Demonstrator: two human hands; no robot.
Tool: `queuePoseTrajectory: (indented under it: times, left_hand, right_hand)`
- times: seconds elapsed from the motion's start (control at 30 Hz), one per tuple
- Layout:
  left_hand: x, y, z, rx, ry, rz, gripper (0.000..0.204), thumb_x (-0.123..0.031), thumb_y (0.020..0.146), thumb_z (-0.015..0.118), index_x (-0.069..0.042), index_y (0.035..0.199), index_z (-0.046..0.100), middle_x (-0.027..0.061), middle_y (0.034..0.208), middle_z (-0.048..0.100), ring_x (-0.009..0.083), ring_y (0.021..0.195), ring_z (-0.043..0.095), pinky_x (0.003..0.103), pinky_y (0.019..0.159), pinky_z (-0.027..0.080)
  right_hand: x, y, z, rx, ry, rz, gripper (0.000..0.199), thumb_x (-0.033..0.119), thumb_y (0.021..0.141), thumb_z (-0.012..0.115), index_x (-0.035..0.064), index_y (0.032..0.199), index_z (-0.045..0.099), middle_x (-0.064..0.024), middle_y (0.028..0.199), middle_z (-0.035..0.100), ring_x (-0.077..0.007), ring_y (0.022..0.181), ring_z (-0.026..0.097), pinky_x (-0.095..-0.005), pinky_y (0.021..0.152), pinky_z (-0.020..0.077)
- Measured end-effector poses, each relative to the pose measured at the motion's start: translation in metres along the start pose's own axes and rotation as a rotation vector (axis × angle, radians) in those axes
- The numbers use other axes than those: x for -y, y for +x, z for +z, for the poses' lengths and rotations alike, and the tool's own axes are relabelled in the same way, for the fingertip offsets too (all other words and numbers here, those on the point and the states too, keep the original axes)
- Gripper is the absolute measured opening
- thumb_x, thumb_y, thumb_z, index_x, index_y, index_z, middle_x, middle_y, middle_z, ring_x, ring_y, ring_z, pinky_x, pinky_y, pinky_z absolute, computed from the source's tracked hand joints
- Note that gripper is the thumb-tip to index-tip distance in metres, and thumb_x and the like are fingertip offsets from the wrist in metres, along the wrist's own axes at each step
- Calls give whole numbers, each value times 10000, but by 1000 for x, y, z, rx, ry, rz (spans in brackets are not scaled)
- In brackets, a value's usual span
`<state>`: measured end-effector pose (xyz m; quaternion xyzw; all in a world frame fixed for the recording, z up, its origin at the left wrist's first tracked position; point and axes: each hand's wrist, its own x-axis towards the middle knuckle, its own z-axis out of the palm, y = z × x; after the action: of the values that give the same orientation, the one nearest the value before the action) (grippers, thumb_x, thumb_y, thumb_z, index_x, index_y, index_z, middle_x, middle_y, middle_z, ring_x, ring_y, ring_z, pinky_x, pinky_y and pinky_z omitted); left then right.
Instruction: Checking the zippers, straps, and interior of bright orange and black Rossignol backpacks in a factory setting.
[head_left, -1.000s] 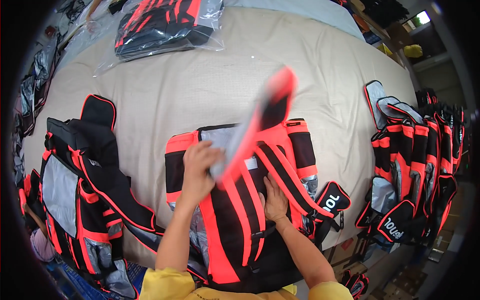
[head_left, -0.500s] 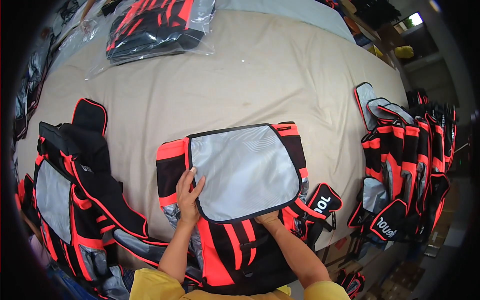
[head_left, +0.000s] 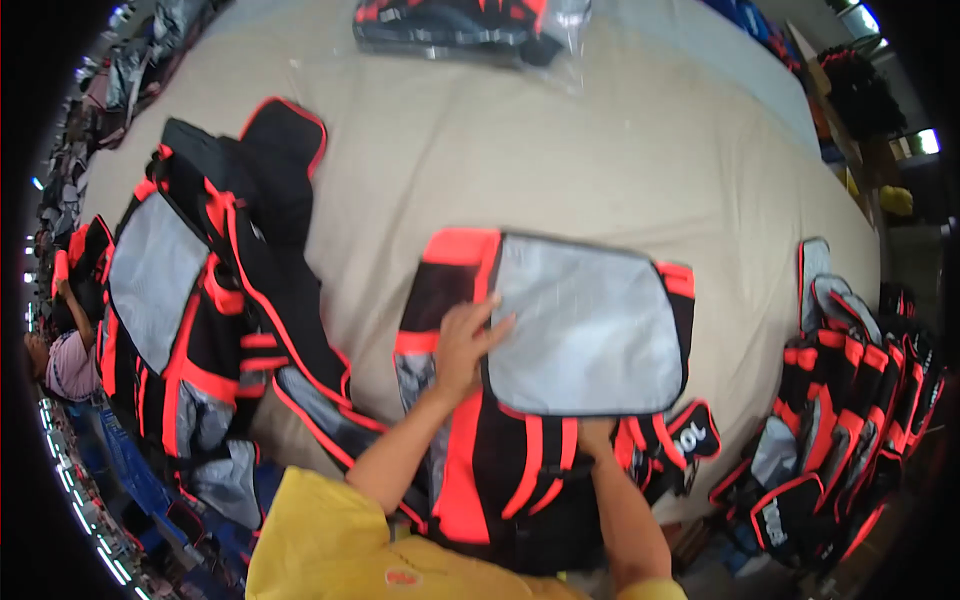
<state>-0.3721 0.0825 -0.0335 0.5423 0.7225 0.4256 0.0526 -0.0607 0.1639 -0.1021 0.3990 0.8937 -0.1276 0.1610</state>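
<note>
A black, grey and neon-coral backpack [head_left: 462, 480] lies in front of me on the cloth-covered table. Its grey top flap [head_left: 585, 325], edged in black, is spread flat over the upper part. My left hand [head_left: 465, 348] rests at the flap's left edge with thumb and fingers apart. At the flap's lower edge, my right hand [head_left: 597, 436] reaches beneath it, so its fingers are hidden. Coral straps with a dark buckle [head_left: 550, 470] run down the bag's front below the flap.
Another such backpack [head_left: 160, 285] lies on the left with its straps spread out. Several more bags [head_left: 840, 390] are stacked at the right edge. Far back sits a bag in clear plastic [head_left: 470, 35]. A person in a light top [head_left: 75, 355] is at the far left.
The view has swung left, so everything sits further right in the picture. My left hand stays at the flap's left edge and my right hand stays beneath its lower edge.
</note>
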Motion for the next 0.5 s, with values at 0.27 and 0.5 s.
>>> queuePoseTrajectory:
  times: [0.27,0.5]
  left_hand:
    - [2,-3,4,10,16,-46,505,-57,845,620,-153,1326,738,154,1479,611,356,1287,600,490,1110,411]
    - [2,-4,10,13,8,-91,475,-42,859,642,-165,1303,758,129,1463,627,350,1316,594,480,1130,408]
  right_hand:
    - [8,4,-22,-31,47,26,549,431,968,542,162,1436,638,-153,1499,601,-409,1376,541,-565,1158,399]
    - [21,13,-45,-90,162,46,535,398,960,566,117,1405,660,-188,1471,611,-434,1355,546,-571,1155,393]
